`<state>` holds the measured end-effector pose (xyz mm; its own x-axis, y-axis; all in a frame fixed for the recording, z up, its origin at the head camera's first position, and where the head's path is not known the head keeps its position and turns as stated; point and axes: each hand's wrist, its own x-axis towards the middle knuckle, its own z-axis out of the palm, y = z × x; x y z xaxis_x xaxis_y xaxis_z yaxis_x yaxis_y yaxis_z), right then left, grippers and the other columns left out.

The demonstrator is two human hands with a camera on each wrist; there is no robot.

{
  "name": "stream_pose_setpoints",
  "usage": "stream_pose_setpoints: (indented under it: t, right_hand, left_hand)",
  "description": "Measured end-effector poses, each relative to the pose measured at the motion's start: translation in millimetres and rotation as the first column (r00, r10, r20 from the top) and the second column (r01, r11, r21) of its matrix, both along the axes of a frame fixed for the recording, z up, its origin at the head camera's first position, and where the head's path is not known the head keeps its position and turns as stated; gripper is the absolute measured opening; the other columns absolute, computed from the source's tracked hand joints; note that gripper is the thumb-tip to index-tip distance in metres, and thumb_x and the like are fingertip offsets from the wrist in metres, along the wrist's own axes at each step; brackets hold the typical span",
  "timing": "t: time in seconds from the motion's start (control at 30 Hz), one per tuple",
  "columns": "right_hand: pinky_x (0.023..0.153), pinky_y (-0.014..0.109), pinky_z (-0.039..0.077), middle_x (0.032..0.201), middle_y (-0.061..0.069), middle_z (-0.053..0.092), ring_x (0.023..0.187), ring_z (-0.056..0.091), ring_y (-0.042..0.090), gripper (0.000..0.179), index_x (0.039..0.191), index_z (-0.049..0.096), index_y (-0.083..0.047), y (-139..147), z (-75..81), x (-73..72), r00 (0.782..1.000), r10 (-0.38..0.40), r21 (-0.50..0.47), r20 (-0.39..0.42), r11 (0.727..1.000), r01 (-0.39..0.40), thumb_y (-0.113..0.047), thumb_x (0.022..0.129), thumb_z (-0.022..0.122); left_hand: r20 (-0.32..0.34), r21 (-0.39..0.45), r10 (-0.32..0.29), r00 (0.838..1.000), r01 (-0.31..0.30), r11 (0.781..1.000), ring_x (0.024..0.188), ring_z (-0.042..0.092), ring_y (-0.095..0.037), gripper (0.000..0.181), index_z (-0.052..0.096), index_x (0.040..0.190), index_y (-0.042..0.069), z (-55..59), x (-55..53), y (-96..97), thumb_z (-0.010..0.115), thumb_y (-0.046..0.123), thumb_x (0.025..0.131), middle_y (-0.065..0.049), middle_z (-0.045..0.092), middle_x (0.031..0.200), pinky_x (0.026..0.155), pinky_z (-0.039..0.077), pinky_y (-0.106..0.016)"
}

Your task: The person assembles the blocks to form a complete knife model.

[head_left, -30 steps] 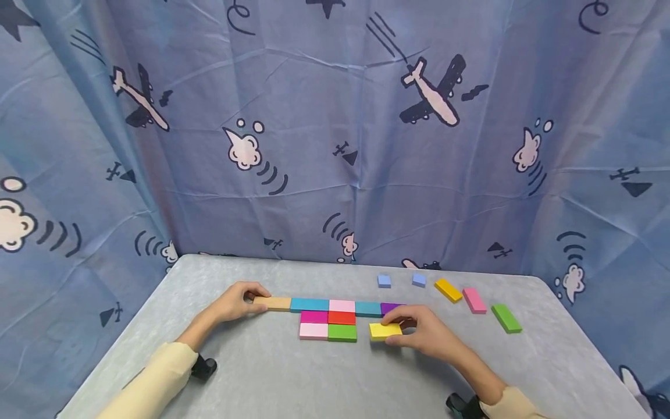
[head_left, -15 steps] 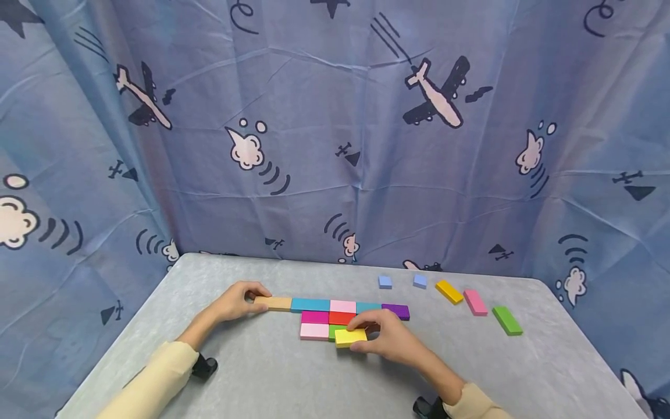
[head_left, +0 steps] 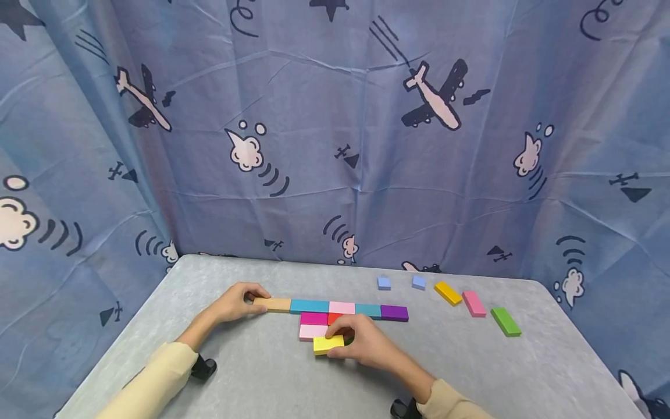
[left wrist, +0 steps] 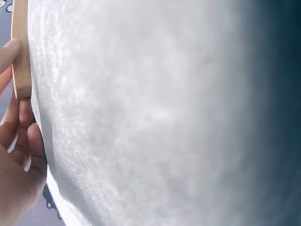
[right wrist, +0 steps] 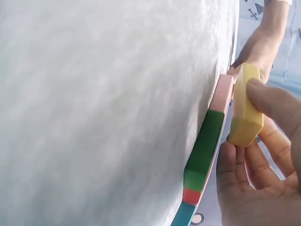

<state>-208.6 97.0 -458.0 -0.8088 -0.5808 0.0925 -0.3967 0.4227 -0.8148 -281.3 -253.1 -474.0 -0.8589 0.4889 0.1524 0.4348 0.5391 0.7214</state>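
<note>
Between thumb and fingers my right hand [head_left: 361, 342] pinches a yellow block [head_left: 327, 345], held a little above the front of the block layout; the right wrist view shows it apart from the green block [right wrist: 206, 141]. My left hand [head_left: 238, 301] grips the end of a tan wooden block [head_left: 276, 304] at the row's left end. That row continues with a teal block [head_left: 310, 306], a pink one [head_left: 342, 307], a second teal one [head_left: 369, 311] and a purple one [head_left: 395, 313]. Below lie a magenta block [head_left: 314, 318], a partly covered red block [head_left: 333, 318] and a light pink block [head_left: 312, 332].
On the grey table [head_left: 251, 372], loose blocks lie at the back right: two small blue ones, one being the nearer-left blue block [head_left: 384, 283], an orange block [head_left: 448, 293], a pink block [head_left: 474, 304] and a green block [head_left: 505, 322]. A patterned curtain [head_left: 293, 221] hangs behind.
My right hand has carried the yellow block leftward and slightly toward the front, from beside the purple block to the front of the layout. My left hand stays on the tan block.
</note>
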Motion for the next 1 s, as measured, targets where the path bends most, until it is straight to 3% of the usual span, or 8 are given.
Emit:
stream_pose_setpoints:
  t: [0.53, 1.0]
  right_hand:
    - [0.071, 0.026, 0.049, 0.087, -0.006, 0.067, 0.081, 0.059, 0.014, 0.022, 0.091, 0.076, -0.011, -35, 0.1, -0.7, 0.998, -0.006, 0.021, -0.057, 1.0, 0.007, -0.007, 0.076, 0.091]
    - [0.071, 0.025, 0.049, 0.081, -0.003, 0.063, 0.077, 0.058, 0.014, 0.026, 0.087, 0.071, -0.008, -41, -1.9, -2.1, 0.995, -0.018, 0.069, -0.093, 0.997, 0.025, -0.003, 0.073, 0.092]
  left_hand:
    - [-0.017, -0.026, 0.007, 1.0, -0.008, 1.0, 0.091, 0.062, -0.02, 0.018, 0.076, 0.105, 0.005, -2.7, 0.1, -1.2, 0.081, 0.009, 0.088, -0.002, 0.071, 0.1, 0.083, 0.051, -0.039]
    - [-0.015, -0.021, 0.005, 1.0, -0.005, 1.0, 0.091, 0.062, -0.02, 0.018, 0.076, 0.106, 0.005, -3.2, -2.3, -2.9, 0.081, 0.009, 0.089, -0.001, 0.072, 0.1, 0.083, 0.051, -0.036]
